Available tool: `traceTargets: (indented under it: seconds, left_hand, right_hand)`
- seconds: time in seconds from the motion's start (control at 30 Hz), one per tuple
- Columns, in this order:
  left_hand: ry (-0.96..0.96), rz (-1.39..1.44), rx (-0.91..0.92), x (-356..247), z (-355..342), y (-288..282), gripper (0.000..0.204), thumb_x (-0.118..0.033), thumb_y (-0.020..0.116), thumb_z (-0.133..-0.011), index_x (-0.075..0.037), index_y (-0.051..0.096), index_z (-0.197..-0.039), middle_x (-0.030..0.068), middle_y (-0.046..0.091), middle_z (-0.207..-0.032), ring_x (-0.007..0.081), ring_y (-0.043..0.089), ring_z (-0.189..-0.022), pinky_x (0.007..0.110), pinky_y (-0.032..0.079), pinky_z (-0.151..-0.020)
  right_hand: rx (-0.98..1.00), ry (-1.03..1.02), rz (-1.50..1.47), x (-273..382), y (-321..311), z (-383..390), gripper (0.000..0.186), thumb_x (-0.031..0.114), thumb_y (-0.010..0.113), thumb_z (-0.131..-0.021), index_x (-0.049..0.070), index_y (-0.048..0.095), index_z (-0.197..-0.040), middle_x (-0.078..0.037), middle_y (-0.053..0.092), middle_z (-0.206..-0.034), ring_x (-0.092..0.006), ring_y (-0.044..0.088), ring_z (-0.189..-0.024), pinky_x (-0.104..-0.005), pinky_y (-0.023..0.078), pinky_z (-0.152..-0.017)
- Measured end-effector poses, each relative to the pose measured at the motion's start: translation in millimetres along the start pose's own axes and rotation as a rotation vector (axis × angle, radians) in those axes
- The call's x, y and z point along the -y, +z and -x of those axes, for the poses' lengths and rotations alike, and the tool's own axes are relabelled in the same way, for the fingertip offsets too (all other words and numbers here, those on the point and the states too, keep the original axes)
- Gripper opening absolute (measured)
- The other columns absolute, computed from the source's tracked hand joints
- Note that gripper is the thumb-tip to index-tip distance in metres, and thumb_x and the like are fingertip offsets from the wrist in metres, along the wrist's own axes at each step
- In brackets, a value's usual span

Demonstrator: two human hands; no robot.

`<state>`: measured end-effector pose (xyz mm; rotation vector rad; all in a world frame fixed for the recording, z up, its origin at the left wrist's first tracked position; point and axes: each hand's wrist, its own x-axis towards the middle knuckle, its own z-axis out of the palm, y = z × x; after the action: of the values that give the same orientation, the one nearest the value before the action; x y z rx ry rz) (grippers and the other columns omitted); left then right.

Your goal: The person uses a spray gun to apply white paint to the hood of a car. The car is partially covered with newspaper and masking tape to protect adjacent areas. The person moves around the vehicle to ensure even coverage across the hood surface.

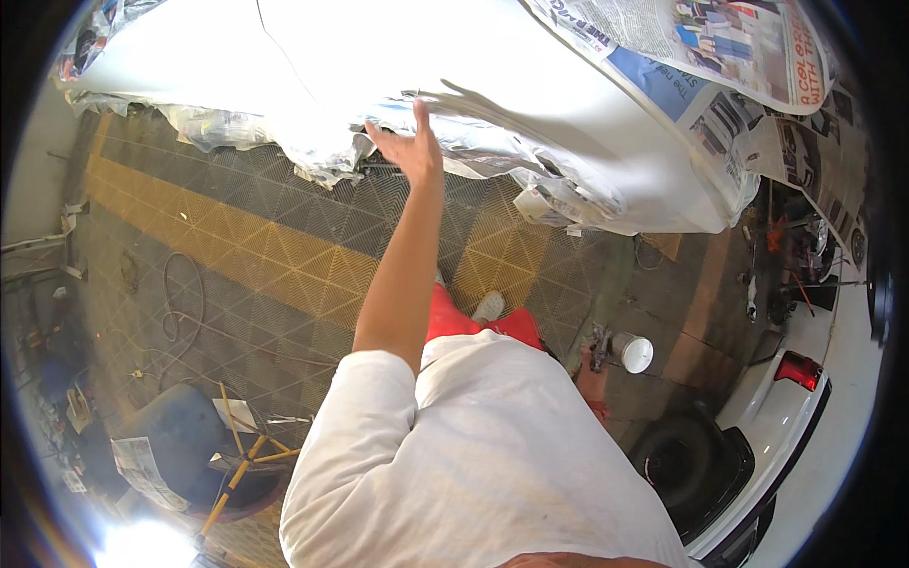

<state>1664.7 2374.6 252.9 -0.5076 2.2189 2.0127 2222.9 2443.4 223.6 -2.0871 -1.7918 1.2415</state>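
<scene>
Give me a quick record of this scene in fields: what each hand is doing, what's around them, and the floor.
left hand: open, fingers spread, raised against the edge of the white car panel
right hand: low at the person's side, gripping a spray gun with a white cup
masking: newspaper and crumpled plastic sheet along the panel
floor: grey grid tiles with a yellow stripe
nearby: hose looped on the floor; another white car's rear at right

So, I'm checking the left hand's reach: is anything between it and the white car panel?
Nothing visible: the left hand, open, is raised right at the white car panel, beside crumpled masking paper at its lower edge.
</scene>
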Motion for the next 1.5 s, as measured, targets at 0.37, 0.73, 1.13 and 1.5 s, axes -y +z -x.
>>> traceTargets:
  seconds: [0.37, 0.73, 1.13, 1.5]
  left_hand:
    - [0.058, -0.087, -0.112, -48, -7, 55, 0.144, -0.075, 0.075, -0.075, 0.002, -0.011, -0.161, 0.0301, 0.006, -0.164, 0.0442, 0.008, -0.156, 0.06, 0.008, -0.129]
    - [0.505, -0.617, 0.307, 82, 84, 28, 0.121, -0.066, 0.076, -0.082, -0.004, 0.011, -0.163, 0.0318, 0.024, -0.161, 0.0496, 0.025, -0.15, 0.058, 0.023, -0.123]
    - [-0.559, -1.131, 0.704, 346, 265, -386, 0.083, -0.056, 0.075, -0.086, 0.004, 0.057, -0.14, 0.0223, 0.064, -0.133, 0.0328, 0.063, -0.121, 0.042, 0.05, -0.099]
    - [-0.582, -0.685, 0.386, 354, 335, -429, 0.064, -0.044, 0.065, -0.097, 0.001, 0.057, -0.141, 0.0219, 0.069, -0.129, 0.0313, 0.069, -0.117, 0.039, 0.054, -0.098]
  right_hand:
    - [-0.017, -0.116, 0.128, -6, -13, -9, 0.063, 0.042, 0.064, -0.102, -0.003, 0.051, -0.143, -0.014, 0.067, -0.109, -0.0153, 0.058, -0.065, -0.033, 0.049, -0.059]
    - [-0.033, -0.12, 0.109, -35, -29, -50, 0.064, 0.042, 0.064, -0.102, -0.002, 0.048, -0.145, -0.016, 0.066, -0.117, -0.0162, 0.058, -0.066, -0.0327, 0.049, -0.059]
    - [0.184, -0.09, -0.003, -39, -37, -112, 0.065, 0.042, 0.063, -0.102, -0.001, 0.046, -0.148, -0.019, 0.064, -0.126, -0.0175, 0.059, -0.067, -0.0321, 0.049, -0.058]
    - [0.445, -0.183, -0.118, -3, 45, -126, 0.043, 0.031, 0.066, -0.098, 0.004, 0.059, -0.131, -0.005, 0.07, -0.091, -0.0125, 0.055, -0.052, -0.0291, 0.045, -0.048]
